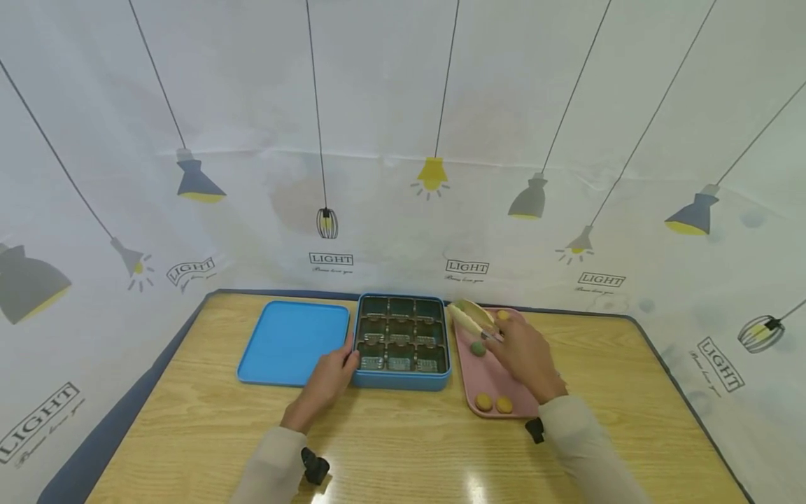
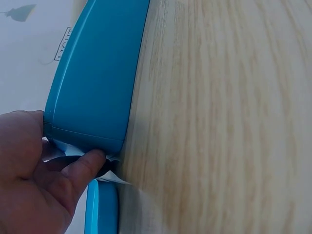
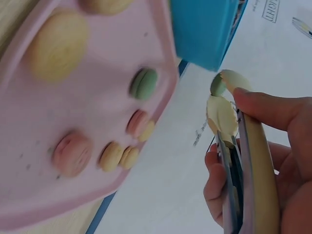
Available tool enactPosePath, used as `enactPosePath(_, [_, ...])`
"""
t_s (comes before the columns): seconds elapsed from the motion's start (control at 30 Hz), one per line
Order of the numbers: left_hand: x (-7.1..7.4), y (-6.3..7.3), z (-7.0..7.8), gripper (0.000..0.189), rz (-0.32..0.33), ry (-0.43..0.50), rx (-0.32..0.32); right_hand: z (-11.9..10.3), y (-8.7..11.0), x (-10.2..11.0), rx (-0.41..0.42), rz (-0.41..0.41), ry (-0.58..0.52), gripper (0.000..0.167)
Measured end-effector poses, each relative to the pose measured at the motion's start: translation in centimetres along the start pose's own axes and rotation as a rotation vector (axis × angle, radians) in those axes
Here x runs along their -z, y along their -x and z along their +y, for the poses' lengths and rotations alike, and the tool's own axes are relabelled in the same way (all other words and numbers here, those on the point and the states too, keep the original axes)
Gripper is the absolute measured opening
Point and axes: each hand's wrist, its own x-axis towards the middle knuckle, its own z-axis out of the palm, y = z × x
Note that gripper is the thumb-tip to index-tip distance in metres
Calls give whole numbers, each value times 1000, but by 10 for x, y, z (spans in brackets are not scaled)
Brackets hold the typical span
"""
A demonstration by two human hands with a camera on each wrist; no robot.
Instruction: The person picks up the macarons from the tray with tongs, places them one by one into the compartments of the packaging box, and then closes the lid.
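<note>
My left hand (image 1: 330,378) grips the near-left corner of a blue box (image 1: 399,381), thumb against its side in the left wrist view. A clear plastic insert (image 1: 401,334) with several compartments sits in the box; no macaron shows in them. My right hand (image 1: 527,353) holds cream-coloured tongs (image 3: 258,170) over the far left of a pink tray (image 1: 494,378). A green macaron (image 3: 218,84) is between the tong tips. On the tray lie another green macaron (image 3: 144,84), pink macarons (image 3: 73,153) and several yellow ones (image 3: 56,46); the right hand hides part of it in the head view.
A flat blue lid (image 1: 294,343) lies left of the box on the wooden table (image 1: 390,448). White curtain (image 1: 378,140) with printed lamps hangs right behind the table's far edge. The box and pink tray stand close side by side.
</note>
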Motion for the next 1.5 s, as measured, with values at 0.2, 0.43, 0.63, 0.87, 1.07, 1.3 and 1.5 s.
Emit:
enactPosePath(0.2, [1, 0, 1, 56, 12, -1, -3, -16, -7, -7, 108, 108, 20, 26])
enactPosePath(0.43, [1, 1, 0, 55, 15, 8, -3, -37, -9, -12, 71, 86, -14, 45])
enactPosePath(0.63, [0, 1, 0, 56, 25, 23, 9, -44, -11, -16, 11, 42, -22, 40])
enactPosePath(0.87, [-1, 1, -1, 57, 37, 42, 18, -39, -9, -17, 26, 57, -7, 37])
enactPosePath(1.07, [-1, 0, -2, 57, 39, 56, 23, -14, -7, -14, 59, 93, 1, 23])
enactPosePath(1.3, [0, 1, 0, 57, 45, 47, 31, 15, 0, -8, -87, 17, 33, 31])
enactPosePath(1.5, [-1, 1, 0, 57, 45, 48, 30, 29, 3, -6, -164, -11, 88, 31])
